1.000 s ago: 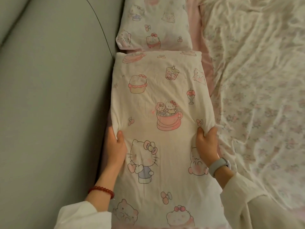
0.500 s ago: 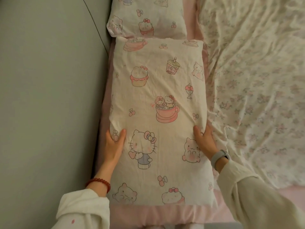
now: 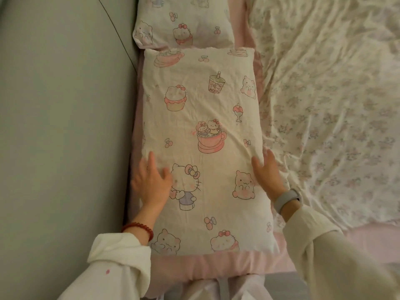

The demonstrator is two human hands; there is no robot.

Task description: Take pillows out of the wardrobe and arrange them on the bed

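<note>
A long cream pillow (image 3: 205,109) printed with pink cartoon cats and cakes lies flat on the pink bed sheet (image 3: 216,265), along the grey headboard. My left hand (image 3: 150,178) rests flat on its left edge, fingers spread, gripping nothing. My right hand (image 3: 267,172) lies open against its right edge, a grey watch on the wrist. A second pillow (image 3: 186,20) in the same print lies end to end beyond the first one, touching it.
A padded grey headboard (image 3: 65,126) fills the left side. A rumpled floral duvet (image 3: 335,105) covers the bed to the right of the pillows. The near edge of the bed runs along the bottom, my knees just below it.
Both hands have let go of the pillow's sides and now lie flat and open on it. The pillow has settled flat on the sheet, its near end now in view.
</note>
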